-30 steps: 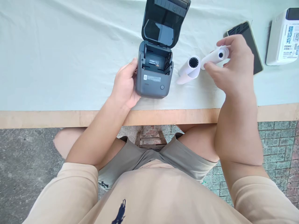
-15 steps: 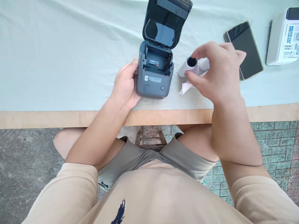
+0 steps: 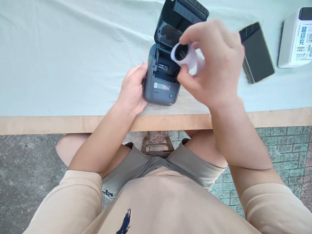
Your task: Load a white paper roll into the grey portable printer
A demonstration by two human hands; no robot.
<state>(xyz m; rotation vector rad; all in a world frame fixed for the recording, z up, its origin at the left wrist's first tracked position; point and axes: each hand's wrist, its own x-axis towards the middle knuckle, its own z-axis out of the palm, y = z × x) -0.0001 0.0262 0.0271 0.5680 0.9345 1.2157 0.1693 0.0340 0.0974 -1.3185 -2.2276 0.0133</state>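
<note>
A dark grey label printer stands near the table's front edge with its lid flipped up and its paper bay exposed. My left hand grips its left side, thumb along the edge. Pinched between the thumb and fingers of my right hand is a white paper roll with a black core, tilted so that its end faces me. The roll hangs over the right part of the bay, partly covering it. My right hand hides part of the white paper behind the roll.
A dark-screened phone lies right of my right hand. Beyond it, at the far right, is a white box-shaped device with printed blue characters. A pale cloth covers the table, whose wooden front edge shows.
My right hand has lifted the paper roll off the cloth and carried it left, over the printer. The printer has turned and shifted slightly right in my left hand.
</note>
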